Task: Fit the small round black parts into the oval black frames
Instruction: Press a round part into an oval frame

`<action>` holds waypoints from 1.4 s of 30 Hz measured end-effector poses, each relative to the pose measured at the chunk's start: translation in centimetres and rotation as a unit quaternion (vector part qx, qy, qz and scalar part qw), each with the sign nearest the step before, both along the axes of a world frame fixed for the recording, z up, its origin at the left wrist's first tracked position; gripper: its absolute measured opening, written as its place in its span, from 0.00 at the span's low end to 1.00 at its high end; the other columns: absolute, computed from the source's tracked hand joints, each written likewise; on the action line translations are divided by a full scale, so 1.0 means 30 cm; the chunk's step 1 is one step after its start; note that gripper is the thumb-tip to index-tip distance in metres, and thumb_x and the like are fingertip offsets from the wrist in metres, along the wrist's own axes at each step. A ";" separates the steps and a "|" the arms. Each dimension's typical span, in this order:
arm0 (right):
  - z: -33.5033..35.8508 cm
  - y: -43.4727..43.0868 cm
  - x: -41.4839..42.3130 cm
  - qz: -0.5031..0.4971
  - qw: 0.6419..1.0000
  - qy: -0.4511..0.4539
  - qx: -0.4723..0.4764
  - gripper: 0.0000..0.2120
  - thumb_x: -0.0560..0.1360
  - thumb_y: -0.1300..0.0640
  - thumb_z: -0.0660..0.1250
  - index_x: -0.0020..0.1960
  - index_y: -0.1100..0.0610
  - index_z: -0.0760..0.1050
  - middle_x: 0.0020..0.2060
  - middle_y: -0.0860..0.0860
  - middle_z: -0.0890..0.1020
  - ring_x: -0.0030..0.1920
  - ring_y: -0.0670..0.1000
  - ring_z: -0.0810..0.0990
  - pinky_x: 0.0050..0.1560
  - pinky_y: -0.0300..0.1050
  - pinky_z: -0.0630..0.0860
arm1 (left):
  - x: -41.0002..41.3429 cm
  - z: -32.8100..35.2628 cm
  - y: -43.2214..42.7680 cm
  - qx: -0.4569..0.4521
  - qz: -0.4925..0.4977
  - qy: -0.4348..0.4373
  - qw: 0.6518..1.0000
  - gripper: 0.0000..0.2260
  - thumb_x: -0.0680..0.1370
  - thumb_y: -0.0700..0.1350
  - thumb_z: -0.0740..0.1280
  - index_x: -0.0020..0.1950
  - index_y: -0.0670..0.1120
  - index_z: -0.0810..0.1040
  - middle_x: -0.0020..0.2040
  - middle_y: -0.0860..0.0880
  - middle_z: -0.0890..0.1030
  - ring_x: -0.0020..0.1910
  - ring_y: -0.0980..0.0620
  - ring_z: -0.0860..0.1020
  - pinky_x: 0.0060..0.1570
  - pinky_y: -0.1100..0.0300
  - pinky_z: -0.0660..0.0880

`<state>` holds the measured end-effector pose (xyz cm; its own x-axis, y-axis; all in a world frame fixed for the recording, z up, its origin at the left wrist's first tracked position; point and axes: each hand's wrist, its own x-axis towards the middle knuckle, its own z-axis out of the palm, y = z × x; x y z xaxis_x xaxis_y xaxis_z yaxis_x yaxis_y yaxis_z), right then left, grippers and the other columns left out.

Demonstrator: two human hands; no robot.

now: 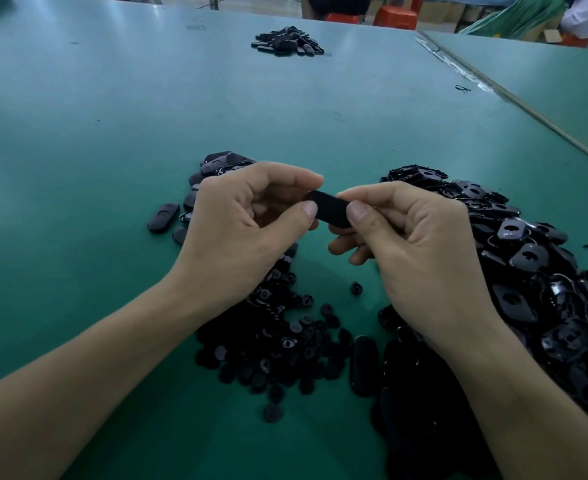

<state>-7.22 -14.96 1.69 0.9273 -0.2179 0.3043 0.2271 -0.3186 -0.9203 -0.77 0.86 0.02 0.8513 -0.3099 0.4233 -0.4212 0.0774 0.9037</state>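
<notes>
Green worktop [78,133]. Round parts [285,341] heaped beneath the fingers [308,209]; oval frames [527,258] piled right of them; closed oval pieces [162,216] left; another black pile [287,41] well beyond.

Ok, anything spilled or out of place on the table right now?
Nothing serious. One small round part lies alone on the green table, apart from the heap of round parts. One oval piece sits loose left of the left hand. No damage visible.

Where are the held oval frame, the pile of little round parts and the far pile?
held oval frame [330,211]: head view, its bare middle.
pile of small round parts [285,342]: head view, pile's middle.
far pile [287,41]: head view, its middle.
</notes>
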 end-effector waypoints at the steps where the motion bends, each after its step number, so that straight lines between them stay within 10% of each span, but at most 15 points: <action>1: -0.001 0.000 0.000 0.001 1.000 0.001 0.003 0.09 0.80 0.64 0.65 0.50 0.52 0.81 0.38 0.47 0.86 0.37 0.48 0.86 0.35 0.35 0.77 | -0.001 0.002 0.000 -0.002 -0.002 0.001 1.000 0.10 0.74 0.37 0.71 0.51 0.51 0.83 0.43 0.52 0.86 0.41 0.53 0.86 0.41 0.66 0.78; 13: 0.001 -0.001 -0.003 0.001 1.000 0.010 0.000 0.10 0.81 0.64 0.64 0.49 0.51 0.81 0.38 0.48 0.86 0.37 0.49 0.86 0.36 0.37 0.77 | -0.001 0.013 -0.003 -0.025 -0.001 0.024 0.999 0.09 0.73 0.36 0.69 0.47 0.48 0.83 0.37 0.51 0.86 0.37 0.54 0.85 0.39 0.64 0.80; 19: -0.012 -0.011 -0.006 -0.115 0.981 -0.011 -0.157 0.07 0.77 0.61 0.69 0.49 0.49 0.82 0.34 0.41 0.83 0.35 0.42 0.83 0.39 0.37 0.78 | 0.004 -0.007 -0.001 0.004 0.045 0.007 0.999 0.08 0.72 0.38 0.73 0.45 0.51 0.83 0.40 0.51 0.86 0.38 0.48 0.84 0.45 0.46 0.83; 24: -0.006 -0.036 -0.020 -0.177 0.931 0.061 -0.313 0.10 0.77 0.59 0.65 0.54 0.50 0.82 0.42 0.45 0.83 0.44 0.50 0.81 0.49 0.48 0.79 | 0.011 -0.011 0.006 0.019 0.082 -0.014 0.996 0.10 0.72 0.39 0.74 0.45 0.54 0.83 0.40 0.54 0.86 0.36 0.54 0.83 0.40 0.57 0.82; 33: 0.037 -0.049 -0.044 -0.157 0.840 0.249 -0.456 0.17 0.73 0.47 0.66 0.60 0.47 0.79 0.52 0.49 0.79 0.57 0.55 0.75 0.53 0.49 0.71 | -0.027 -0.029 -0.014 0.191 0.036 -0.131 0.972 0.10 0.72 0.36 0.75 0.49 0.49 0.86 0.40 0.56 0.85 0.38 0.62 0.83 0.42 0.71 0.76; 42: 0.037 -0.061 -0.045 -0.139 0.852 0.256 -0.436 0.09 0.72 0.55 0.68 0.51 0.50 0.82 0.46 0.48 0.84 0.52 0.54 0.80 0.51 0.50 0.78 | -0.037 -0.018 -0.007 0.359 0.095 -0.201 0.906 0.06 0.75 0.49 0.74 0.52 0.55 0.85 0.45 0.59 0.83 0.47 0.53 0.77 0.53 0.49 0.72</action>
